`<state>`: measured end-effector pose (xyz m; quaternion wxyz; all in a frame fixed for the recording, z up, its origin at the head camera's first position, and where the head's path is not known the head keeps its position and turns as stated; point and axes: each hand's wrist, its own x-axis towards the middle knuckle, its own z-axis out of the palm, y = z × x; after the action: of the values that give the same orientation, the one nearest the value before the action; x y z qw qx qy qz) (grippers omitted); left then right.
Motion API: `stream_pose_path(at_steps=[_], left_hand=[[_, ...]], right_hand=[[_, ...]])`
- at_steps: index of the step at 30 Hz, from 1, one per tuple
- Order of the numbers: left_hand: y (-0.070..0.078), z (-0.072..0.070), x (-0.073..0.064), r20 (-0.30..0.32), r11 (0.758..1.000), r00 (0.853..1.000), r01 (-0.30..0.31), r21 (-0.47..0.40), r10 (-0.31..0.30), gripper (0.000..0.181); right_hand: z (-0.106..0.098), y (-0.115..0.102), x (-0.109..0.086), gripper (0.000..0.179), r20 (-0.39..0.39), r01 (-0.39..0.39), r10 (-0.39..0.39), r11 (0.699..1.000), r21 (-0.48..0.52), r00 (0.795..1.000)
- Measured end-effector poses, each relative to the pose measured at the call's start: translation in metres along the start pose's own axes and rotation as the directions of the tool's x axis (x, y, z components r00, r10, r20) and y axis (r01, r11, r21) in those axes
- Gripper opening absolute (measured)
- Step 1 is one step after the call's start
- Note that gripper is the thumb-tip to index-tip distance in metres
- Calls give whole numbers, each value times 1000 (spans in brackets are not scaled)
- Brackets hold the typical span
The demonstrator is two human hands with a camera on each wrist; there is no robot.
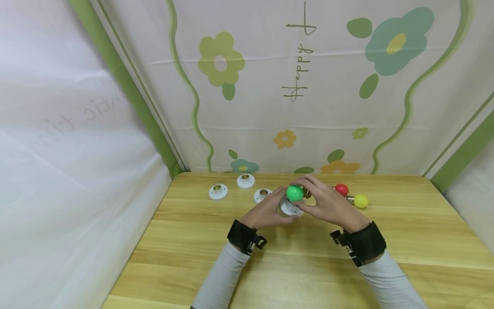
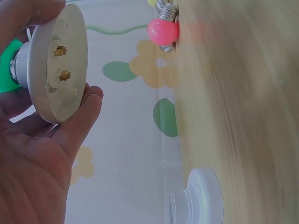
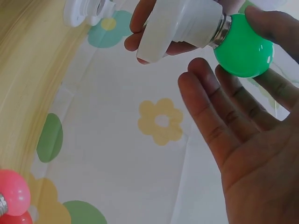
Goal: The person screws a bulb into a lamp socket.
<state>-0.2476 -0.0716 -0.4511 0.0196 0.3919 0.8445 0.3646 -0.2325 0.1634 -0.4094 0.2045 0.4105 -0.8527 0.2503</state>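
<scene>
Head view: left hand (image 1: pixel 268 211) grips a white socket (image 1: pixel 287 209), right hand (image 1: pixel 328 201) pinches the green bulb (image 1: pixel 295 193) at the socket's mouth, both held above the table (image 1: pixel 173 249). Bulb's metal base (image 3: pixel 221 31) partly exposed; can't tell if threads have caught. Risks: off-axis hands could cross-thread it; smooth bulb could slip from a light pinch; loosely held socket could spin along.

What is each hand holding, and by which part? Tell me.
The left hand grips a white lamp socket by its round base's rim; the right hand holds the green light bulb by its globe.
</scene>
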Motion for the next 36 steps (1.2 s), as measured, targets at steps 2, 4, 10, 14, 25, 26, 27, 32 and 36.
stream_pose_path(at_steps=[2, 4, 10, 14, 25, 26, 27, 32, 36], left_hand=[[0, 0, 0, 2, 1000, 1000, 3, 1, -3, 73], [0, 0, 0, 1, 1000, 1000, 1, 4, -1, 73], [0, 0, 0, -10, 1000, 1000, -18, -5, 18, 74], [0, 0, 0, -16, 999, 999, -50, 0, 50, 81], [-2, 0, 1, -13, 999, 999, -34, -9, 33, 86], [-2, 0, 1, -12, 999, 999, -32, -4, 31, 85], [-2, 1, 0, -11, 1000, 1000, -30, -1, 30, 84], [-1, 0, 0, -10, 1000, 1000, -24, 6, 24, 75], [-2, 0, 1, -9, 1000, 1000, -25, 7, 25, 71]], right_hand=[[0, 0, 0, 57, 9, -18, 18, 1000, -9, 1000], [-1, -1, -1, 61, 27, -41, 42, 999, -22, 999], [-4, -3, -2, 72, 76, -83, 83, 997, -5, 994], [-5, -4, -1, 63, 75, -26, 22, 998, 62, 997], [-4, -3, -1, 54, 32, 7, -10, 997, 83, 999], [-4, -3, -1, 54, 33, 1, -4, 997, 81, 999], [-4, -3, -1, 54, 32, -3, 0, 997, 78, 999], [-4, -4, 0, 54, 16, -16, 15, 999, 51, 1000], [-3, -6, 2, 55, -3, -24, 24, 999, 31, 1000]])
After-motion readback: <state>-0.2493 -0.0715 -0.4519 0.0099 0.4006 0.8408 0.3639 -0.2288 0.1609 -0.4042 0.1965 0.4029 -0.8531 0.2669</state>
